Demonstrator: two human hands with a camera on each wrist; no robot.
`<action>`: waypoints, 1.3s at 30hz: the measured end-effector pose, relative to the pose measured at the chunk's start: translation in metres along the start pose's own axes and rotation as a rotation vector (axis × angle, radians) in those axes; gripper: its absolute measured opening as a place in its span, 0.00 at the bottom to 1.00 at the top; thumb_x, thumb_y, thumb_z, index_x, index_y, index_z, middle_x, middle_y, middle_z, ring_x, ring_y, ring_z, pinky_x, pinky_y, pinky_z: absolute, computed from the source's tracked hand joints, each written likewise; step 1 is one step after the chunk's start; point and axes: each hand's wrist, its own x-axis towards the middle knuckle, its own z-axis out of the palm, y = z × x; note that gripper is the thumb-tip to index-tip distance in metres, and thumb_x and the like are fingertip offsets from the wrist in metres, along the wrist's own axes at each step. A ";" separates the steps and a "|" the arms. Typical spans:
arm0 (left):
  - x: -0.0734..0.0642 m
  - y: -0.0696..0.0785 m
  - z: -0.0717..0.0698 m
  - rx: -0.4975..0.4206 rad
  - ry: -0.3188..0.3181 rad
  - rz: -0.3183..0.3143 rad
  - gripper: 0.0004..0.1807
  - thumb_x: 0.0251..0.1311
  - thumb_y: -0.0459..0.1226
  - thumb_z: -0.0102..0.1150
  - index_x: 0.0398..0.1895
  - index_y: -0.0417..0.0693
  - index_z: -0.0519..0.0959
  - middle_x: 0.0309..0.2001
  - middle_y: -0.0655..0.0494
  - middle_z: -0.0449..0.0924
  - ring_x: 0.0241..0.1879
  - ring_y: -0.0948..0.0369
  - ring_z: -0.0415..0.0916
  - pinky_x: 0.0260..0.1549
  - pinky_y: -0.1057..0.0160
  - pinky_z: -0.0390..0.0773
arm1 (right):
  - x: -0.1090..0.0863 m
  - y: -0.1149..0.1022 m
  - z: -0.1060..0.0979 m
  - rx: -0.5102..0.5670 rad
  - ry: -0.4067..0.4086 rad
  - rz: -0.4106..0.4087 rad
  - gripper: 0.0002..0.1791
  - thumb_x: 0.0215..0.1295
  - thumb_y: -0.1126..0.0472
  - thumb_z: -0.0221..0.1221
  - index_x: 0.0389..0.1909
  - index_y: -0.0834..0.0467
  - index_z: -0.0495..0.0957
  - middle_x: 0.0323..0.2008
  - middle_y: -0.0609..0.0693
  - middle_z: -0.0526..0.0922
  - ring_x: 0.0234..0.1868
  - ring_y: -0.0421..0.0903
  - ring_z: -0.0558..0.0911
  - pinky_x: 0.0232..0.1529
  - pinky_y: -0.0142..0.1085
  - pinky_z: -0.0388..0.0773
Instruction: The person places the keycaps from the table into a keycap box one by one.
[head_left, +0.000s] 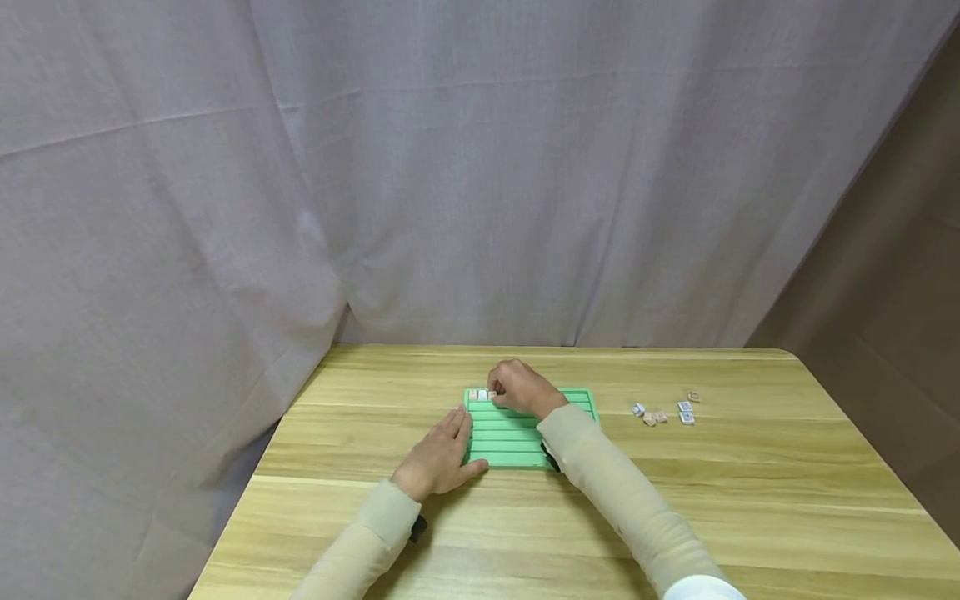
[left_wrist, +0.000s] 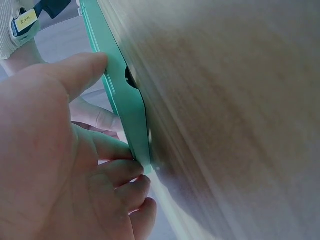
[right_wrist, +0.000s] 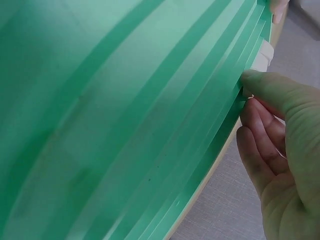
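Note:
A green ridged tray [head_left: 506, 435] lies on the wooden table, with rows running from side to side. Its far-left corner holds a few small pale tiles [head_left: 477, 395] in the top row. My right hand [head_left: 522, 388] reaches over the tray and pinches a small tile [head_left: 492, 394] between thumb and fingers, at the right end of those tiles. At the tray's near-left corner, my left hand [head_left: 437, 458] rests with its fingers along the left side and its thumb on the front edge. The tile faces are too small to read.
To the right of the tray lie several loose tiles: a blue-and-white pair [head_left: 686, 412], a brownish one [head_left: 693, 397] behind, and a small cluster [head_left: 649, 418] nearer the tray. A grey curtain [head_left: 480, 183] hangs behind the table's far edge.

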 end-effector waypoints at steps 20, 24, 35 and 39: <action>-0.002 -0.009 0.001 -0.020 -0.008 -0.013 0.49 0.78 0.59 0.51 0.83 0.31 0.52 0.85 0.36 0.47 0.85 0.45 0.49 0.83 0.48 0.58 | -0.007 0.003 -0.011 0.060 -0.042 -0.028 0.05 0.67 0.66 0.71 0.34 0.62 0.84 0.37 0.52 0.87 0.39 0.43 0.81 0.43 0.38 0.83; -0.003 -0.010 0.000 -0.028 -0.008 -0.016 0.49 0.78 0.59 0.51 0.83 0.31 0.52 0.85 0.36 0.47 0.85 0.45 0.49 0.83 0.48 0.58 | -0.015 0.009 -0.020 0.061 -0.036 -0.007 0.06 0.67 0.66 0.71 0.43 0.60 0.87 0.47 0.54 0.89 0.47 0.46 0.86 0.50 0.41 0.87; -0.004 -0.009 -0.002 -0.037 -0.006 -0.010 0.49 0.77 0.59 0.52 0.83 0.31 0.52 0.85 0.35 0.47 0.85 0.44 0.49 0.83 0.47 0.57 | -0.051 0.036 -0.052 0.033 -0.036 -0.032 0.17 0.68 0.66 0.70 0.56 0.64 0.84 0.54 0.60 0.88 0.53 0.52 0.86 0.54 0.46 0.87; -0.003 -0.010 -0.002 -0.024 -0.006 -0.007 0.49 0.77 0.59 0.52 0.83 0.31 0.52 0.85 0.35 0.47 0.85 0.44 0.49 0.83 0.47 0.57 | -0.067 0.046 -0.062 0.015 -0.024 -0.042 0.17 0.66 0.67 0.70 0.55 0.65 0.84 0.53 0.59 0.88 0.51 0.52 0.86 0.53 0.45 0.87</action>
